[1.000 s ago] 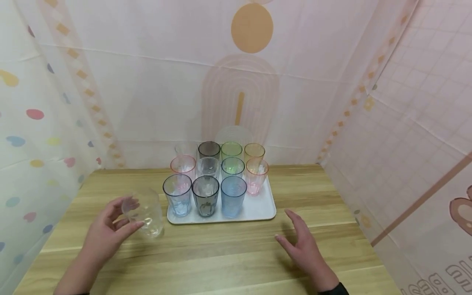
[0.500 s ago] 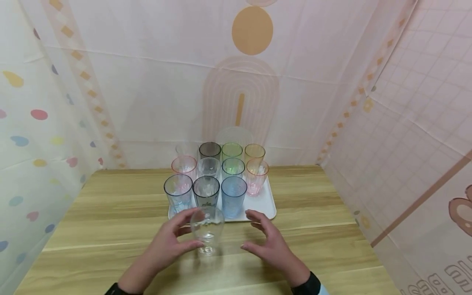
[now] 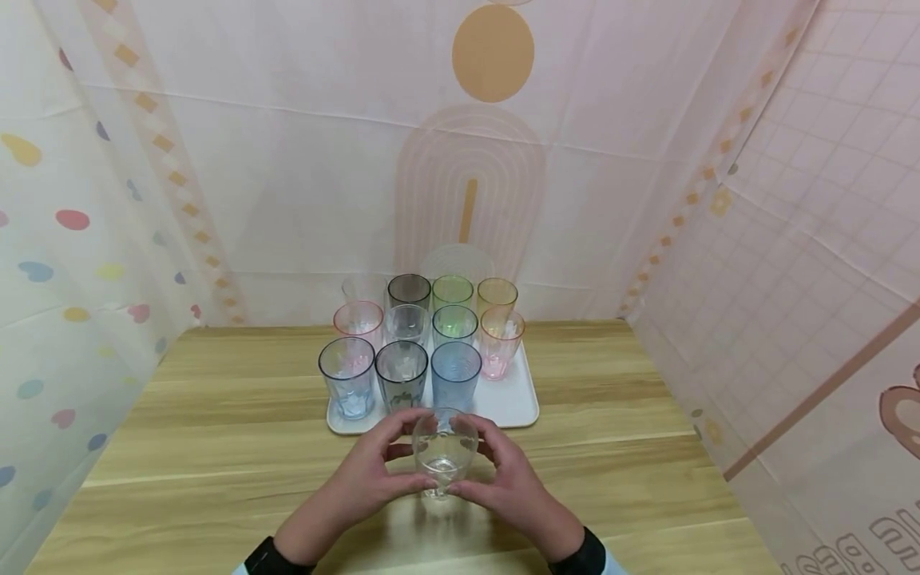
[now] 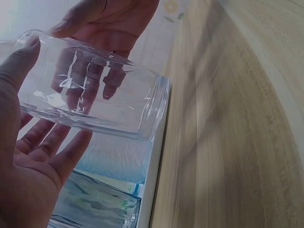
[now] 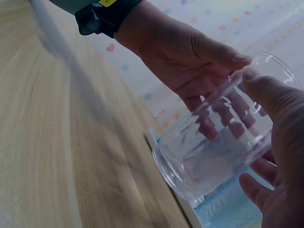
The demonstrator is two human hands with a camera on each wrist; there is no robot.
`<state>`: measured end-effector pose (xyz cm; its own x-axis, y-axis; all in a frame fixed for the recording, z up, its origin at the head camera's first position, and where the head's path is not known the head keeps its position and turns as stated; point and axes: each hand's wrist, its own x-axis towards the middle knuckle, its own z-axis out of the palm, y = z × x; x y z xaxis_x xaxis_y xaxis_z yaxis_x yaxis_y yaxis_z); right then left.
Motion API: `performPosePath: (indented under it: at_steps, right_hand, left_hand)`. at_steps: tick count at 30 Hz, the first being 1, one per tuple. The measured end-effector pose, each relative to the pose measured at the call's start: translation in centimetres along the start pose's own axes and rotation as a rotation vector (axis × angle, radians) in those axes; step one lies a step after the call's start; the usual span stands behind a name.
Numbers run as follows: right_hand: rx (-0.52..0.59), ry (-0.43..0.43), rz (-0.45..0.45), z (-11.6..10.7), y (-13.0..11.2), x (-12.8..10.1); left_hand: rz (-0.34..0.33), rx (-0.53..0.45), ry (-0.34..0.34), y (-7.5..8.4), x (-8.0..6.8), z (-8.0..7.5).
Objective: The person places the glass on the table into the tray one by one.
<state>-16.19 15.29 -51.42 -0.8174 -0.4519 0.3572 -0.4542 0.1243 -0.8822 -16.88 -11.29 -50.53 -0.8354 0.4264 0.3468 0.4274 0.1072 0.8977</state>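
Note:
A clear drinking glass [image 3: 444, 457] is held upright between both hands, in front of the tray and seemingly just above the table. My left hand [image 3: 372, 473] grips its left side, thumb near the front and fingers behind. On the opposite side, my right hand [image 3: 509, 471] grips it the same way. Up close in the left wrist view, the glass [image 4: 95, 90] has faceted walls and a thick base, with fingers seen through it. From the right wrist, both thumbs lie near the rim of the glass [image 5: 213, 137].
Behind the hands, a white tray [image 3: 513, 409] carries rows of coloured glasses, among them a blue one [image 3: 455, 379], a grey one [image 3: 402, 375] and a pink one [image 3: 496, 359]. The tray's front right corner is bare. Printed cloth [image 3: 309, 176] encloses the wooden table [image 3: 611, 447].
My left hand has carried the clear glass from the tray's left side rightward to the front middle. My right hand has come in leftward and now grips the glass too.

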Motion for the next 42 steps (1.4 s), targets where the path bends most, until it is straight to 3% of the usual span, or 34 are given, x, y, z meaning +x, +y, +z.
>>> performPosePath:
  at_steps: [5, 9, 12, 16, 23, 27, 35, 42]
  right_hand:
    - [0.020, 0.018, -0.018, 0.4, 0.0, 0.0]
    - [0.016, 0.029, -0.007, 0.5, -0.2, -0.2]
    - [0.003, 0.035, 0.008, 0.5, -0.3, -0.3]
    - [-0.032, 0.066, 0.059, -0.2, -0.2, -0.5]
    - [-0.086, 0.162, 0.116, -2.3, 0.6, -1.0]
    - [-0.126, 0.211, 0.108, -3.5, 1.0, -1.5]
    - [-0.147, 0.245, 0.153, -4.9, 1.1, -1.8]
    - [-0.174, 0.258, 0.124, -5.8, 1.9, -0.8]
  left_hand:
    - [-0.017, -0.007, -0.003, 0.2, 0.1, 0.2]
    - [0.009, 0.027, -0.015, 0.2, 0.1, 0.3]
    - [0.042, 0.091, -0.014, -0.1, -0.2, 0.1]
    - [0.057, 0.251, 0.021, -0.5, -1.2, -0.9]
    - [-0.034, 0.680, 0.142, -1.5, -4.6, -4.9]
    - [-0.068, 0.825, 0.191, -2.5, -6.7, -8.1]
    - [-0.129, 1.028, 0.250, -4.3, -9.7, -13.9]
    - [-0.151, 1.070, 0.225, -4.9, -10.4, -15.4]
